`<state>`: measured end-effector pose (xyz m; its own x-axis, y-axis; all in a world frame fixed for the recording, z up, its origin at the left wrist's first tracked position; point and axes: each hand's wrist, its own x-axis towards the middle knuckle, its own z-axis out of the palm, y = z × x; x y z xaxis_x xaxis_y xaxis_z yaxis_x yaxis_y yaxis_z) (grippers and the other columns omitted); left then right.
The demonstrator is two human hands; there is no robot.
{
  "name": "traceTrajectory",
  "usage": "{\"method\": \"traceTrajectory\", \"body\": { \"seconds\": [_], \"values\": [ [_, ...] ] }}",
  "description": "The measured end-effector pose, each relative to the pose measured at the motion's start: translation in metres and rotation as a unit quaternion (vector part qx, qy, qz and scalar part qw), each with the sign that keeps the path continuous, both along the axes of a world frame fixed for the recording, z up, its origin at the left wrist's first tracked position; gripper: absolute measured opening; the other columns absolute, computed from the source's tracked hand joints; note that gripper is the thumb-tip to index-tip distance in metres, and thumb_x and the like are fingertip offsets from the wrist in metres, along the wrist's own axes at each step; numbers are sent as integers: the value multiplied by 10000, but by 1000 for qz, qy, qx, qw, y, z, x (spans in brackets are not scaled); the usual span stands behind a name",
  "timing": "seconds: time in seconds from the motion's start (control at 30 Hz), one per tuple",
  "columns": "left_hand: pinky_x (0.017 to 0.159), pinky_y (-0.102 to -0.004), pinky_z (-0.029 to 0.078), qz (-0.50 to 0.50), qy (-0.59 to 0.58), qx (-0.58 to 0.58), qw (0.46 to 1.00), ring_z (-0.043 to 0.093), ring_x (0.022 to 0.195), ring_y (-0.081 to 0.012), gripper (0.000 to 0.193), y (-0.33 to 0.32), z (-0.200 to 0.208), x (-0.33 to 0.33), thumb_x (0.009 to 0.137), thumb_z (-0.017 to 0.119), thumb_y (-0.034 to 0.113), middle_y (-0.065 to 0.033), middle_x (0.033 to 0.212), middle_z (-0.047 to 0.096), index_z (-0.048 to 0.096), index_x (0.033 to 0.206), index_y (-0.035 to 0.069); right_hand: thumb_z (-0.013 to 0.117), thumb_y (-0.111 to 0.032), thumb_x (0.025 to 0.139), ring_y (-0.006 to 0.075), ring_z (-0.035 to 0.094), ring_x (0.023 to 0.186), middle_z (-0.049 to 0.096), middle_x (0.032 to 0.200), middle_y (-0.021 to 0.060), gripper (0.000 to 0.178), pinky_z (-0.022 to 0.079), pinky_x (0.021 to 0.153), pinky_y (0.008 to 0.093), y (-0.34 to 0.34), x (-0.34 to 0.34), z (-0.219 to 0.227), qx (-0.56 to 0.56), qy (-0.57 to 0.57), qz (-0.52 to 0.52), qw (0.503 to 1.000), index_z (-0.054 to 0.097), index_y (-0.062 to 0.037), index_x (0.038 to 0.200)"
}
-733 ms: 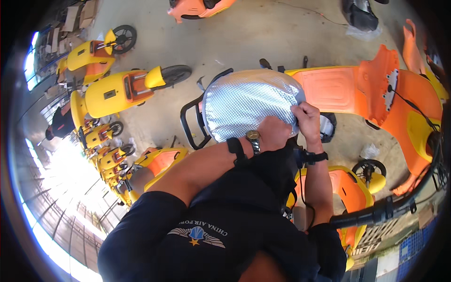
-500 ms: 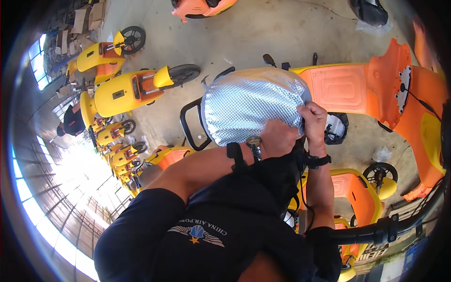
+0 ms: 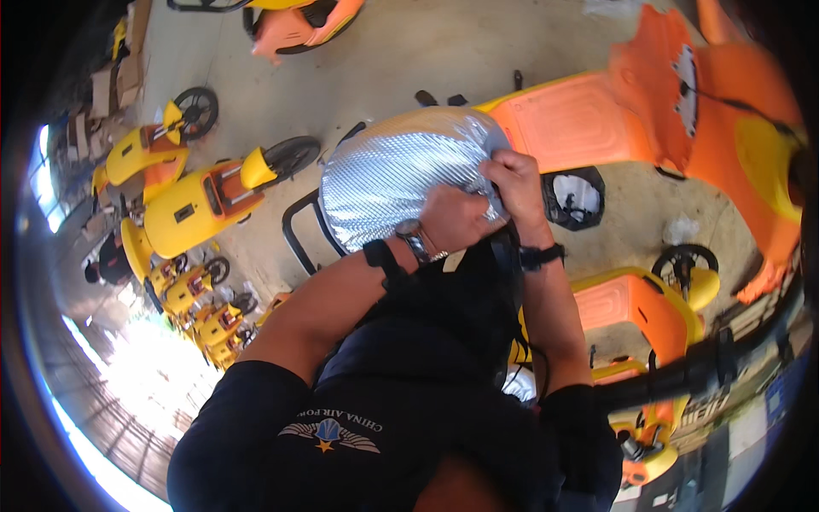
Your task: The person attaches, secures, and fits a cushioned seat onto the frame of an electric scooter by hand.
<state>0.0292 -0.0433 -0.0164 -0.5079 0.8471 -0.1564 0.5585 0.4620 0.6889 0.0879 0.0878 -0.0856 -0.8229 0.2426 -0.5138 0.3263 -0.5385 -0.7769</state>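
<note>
A silver, quilted-looking seat cover (image 3: 392, 166) lies over the seat of an orange and yellow scooter (image 3: 563, 119), wrinkled toward its near right edge. My left hand (image 3: 458, 220), with a watch at the wrist, is closed at that near edge, its fingertips largely hidden. Just right of it, my right hand (image 3: 517, 186) pinches the cover's right rim, knuckles up. Both hands are close together on the cover. A black tubular rack (image 3: 299, 229) sticks out from the scooter's left end.
Several yellow scooters (image 3: 192, 205) stand in a row on the left, and a person (image 3: 113, 258) is beyond them. Another orange and yellow scooter (image 3: 601, 307) is close by on the right. A black open bag (image 3: 573, 198) lies on the floor (image 3: 375, 64).
The whole view has shifted, so the scooter and cover appear further left and slightly higher. Both hands stay at the cover's near right edge, still closed.
</note>
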Motion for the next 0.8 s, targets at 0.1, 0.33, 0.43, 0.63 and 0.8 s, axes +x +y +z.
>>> {"method": "traceTrajectory", "body": {
  "seconds": [0.1,0.33,0.43,0.63,0.8],
  "values": [
    [470,-415,439,-9,-75,-23,997,561,507,-344,153,-3,5,-9,697,656,121,-147,559,539,547,608,61,691,-83,835,21,414,540,475,572,-66,271,324,484,217,3,-1,12,20,-12,-11,1000,533,-60,616],
    [551,-449,487,-55,37,-261,963,626,604,-351,331,-4,40,0,781,639,369,-149,620,622,652,654,64,731,-93,799,99,531,637,555,743,33,228,449,562,268,8,52,48,266,-23,55,962,551,-8,910],
    [563,-448,492,-92,36,-321,942,636,611,-347,402,-16,51,-3,796,625,424,-150,630,640,676,649,53,786,-197,701,341,628,763,599,870,173,402,506,678,408,8,55,63,430,-3,157,889,547,-16,969],
    [555,-454,491,-131,50,-275,951,629,588,-349,304,-26,29,3,814,604,288,-155,617,631,673,630,55,752,-282,750,373,624,826,615,853,154,355,509,702,446,15,20,63,518,37,349,780,551,-34,906],
    [551,-476,482,-52,52,-247,966,617,587,-367,323,-28,23,15,825,607,278,-165,603,613,634,595,52,736,-219,755,363,610,775,605,784,133,265,486,653,442,27,19,29,460,161,330,808,540,-44,781]
  ]
}}
